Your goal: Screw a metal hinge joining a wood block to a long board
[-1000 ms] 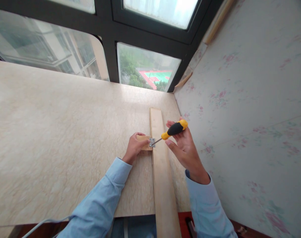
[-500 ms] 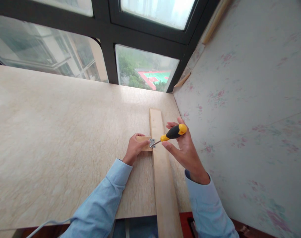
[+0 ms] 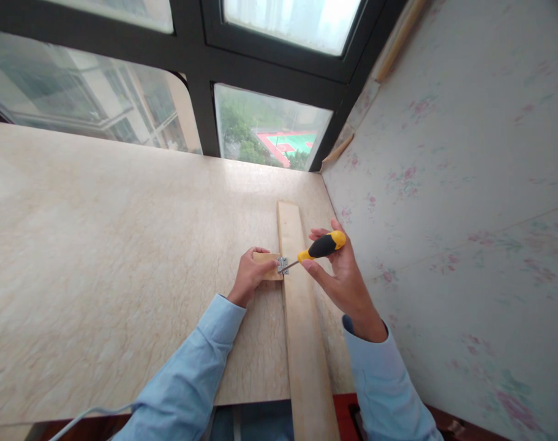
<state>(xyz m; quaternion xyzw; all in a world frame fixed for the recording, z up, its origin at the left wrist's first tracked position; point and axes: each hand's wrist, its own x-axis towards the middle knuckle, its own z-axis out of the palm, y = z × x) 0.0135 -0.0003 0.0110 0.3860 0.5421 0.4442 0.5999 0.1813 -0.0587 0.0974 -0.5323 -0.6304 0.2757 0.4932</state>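
Note:
A long pale wooden board (image 3: 301, 331) lies lengthwise on the stone sill, its near end jutting past the front edge. A small wooden block (image 3: 273, 275) butts against its left side, and a silver hinge (image 3: 285, 262) spans the joint. My left hand (image 3: 252, 269) is closed on the block, thumb pressing beside the hinge. My right hand (image 3: 340, 275) holds a yellow and black screwdriver (image 3: 323, 245) between thumb and fingers. The screwdriver is tilted, its tip down on the hinge's lower left part; whether a screw sits under it is too small to tell.
The marbled sill (image 3: 99, 257) stretches away to the left. A dark window frame (image 3: 269, 55) closes off the back, and a flowered wall (image 3: 453, 214) rises close beside my right arm. A pale cable (image 3: 90, 411) runs by my left sleeve.

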